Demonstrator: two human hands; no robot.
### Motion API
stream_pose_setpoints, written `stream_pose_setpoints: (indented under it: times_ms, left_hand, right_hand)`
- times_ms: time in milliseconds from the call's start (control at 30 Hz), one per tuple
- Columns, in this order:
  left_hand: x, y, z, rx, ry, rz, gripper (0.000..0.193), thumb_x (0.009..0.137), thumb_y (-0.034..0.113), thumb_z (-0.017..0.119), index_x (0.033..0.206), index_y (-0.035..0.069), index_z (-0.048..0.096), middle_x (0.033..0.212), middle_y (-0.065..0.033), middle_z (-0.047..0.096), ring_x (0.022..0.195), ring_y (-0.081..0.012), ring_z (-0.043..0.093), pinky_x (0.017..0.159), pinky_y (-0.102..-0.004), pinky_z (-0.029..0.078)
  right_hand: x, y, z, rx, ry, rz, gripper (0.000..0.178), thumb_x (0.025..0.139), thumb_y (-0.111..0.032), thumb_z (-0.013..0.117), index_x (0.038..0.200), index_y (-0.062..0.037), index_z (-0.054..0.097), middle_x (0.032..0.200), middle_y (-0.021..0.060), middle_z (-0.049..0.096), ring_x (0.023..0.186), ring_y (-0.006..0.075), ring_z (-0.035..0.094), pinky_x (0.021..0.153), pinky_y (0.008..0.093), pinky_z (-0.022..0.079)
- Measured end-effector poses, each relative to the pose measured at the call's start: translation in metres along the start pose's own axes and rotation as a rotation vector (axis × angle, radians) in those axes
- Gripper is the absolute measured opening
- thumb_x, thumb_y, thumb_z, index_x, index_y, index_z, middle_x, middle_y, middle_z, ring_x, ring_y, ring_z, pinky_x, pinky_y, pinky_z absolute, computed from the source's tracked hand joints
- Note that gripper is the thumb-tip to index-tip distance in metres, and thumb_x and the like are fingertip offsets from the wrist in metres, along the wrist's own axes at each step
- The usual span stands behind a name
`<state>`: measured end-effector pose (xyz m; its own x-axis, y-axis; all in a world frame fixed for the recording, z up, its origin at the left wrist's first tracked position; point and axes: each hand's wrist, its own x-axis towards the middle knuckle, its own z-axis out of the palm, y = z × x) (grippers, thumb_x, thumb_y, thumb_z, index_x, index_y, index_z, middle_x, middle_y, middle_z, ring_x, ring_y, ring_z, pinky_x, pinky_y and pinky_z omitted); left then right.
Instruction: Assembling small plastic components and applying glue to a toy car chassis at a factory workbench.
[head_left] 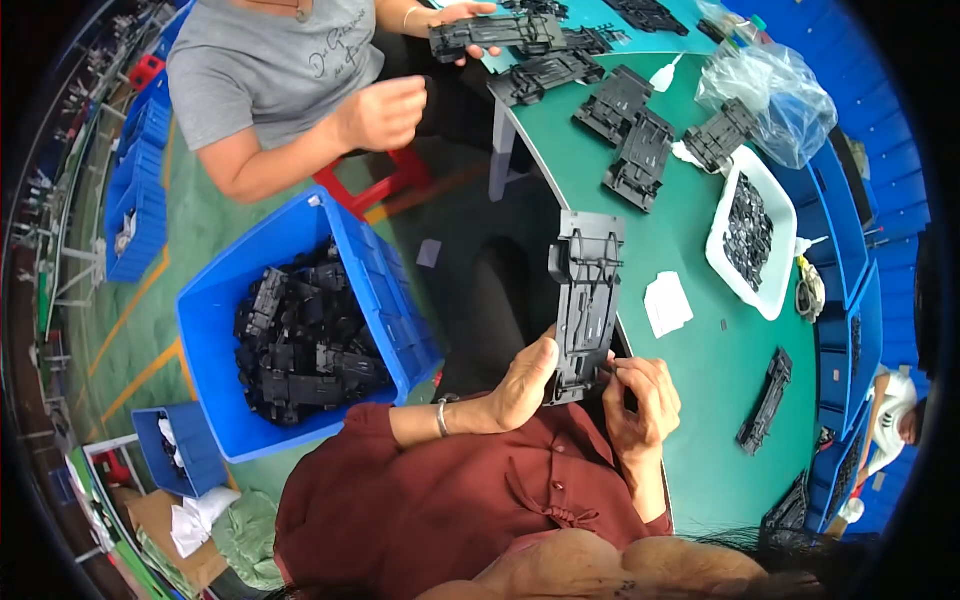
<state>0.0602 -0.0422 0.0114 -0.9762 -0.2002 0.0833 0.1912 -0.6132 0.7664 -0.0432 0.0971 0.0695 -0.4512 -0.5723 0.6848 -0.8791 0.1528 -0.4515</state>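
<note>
Upright in front of me stands a long black plastic chassis part (588, 305), with ribs, slots and clips on its face. My left hand (522, 388) is closed round its lower left side, thumb along the edge. At its lower right edge my right hand (642, 405) is pinched, fingertips close to the part; whatever they hold is too small and hidden to name. Beside my right hand, on the green table (690, 400), lies a narrow black plastic part (766, 402). A white paper (667, 304) lies further up the table.
A blue bin (390, 300) of black parts stands at my left. On the table are a white tray (778, 275) of small black pieces, several chassis parts (640, 160) and a clear plastic bag (790, 95). Across from me, a co-worker's hand (385, 112) is near another chassis part (495, 36).
</note>
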Motion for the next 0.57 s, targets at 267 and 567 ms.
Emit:
stream_pose_setpoints:
  times_ms: [267,567]
  left_hand:
    - [0.001,0.007,-0.001,-0.076,0.085,0.012,0.063,0.112,0.045,0.020,0.147,-0.004,0.038,0.135,-0.0171,0.059,0.122,-0.0227,0.061,0.106,-0.0368,0.048]
    - [0.002,0.001,-0.002,0.090,0.070,-0.005,0.078,0.108,0.058,0.021,0.141,-0.008,0.046,0.130,-0.0216,0.062,0.119,-0.0295,0.063,0.104,-0.0425,0.051]
  right_hand:
    - [0.003,0.008,0.006,0.034,-0.068,-0.039,0.031,0.068,0.015,0.074,0.095,0.0023,0.066,0.091,0.0134,0.070,0.067,0.0249,0.066,0.057,0.0321,0.052]
    - [0.000,0.005,0.002,-0.071,-0.081,-0.079,0.031,0.068,0.012,0.075,0.097,0.0015,0.067,0.093,0.0113,0.069,0.070,0.0242,0.067,0.059,0.0322,0.055]
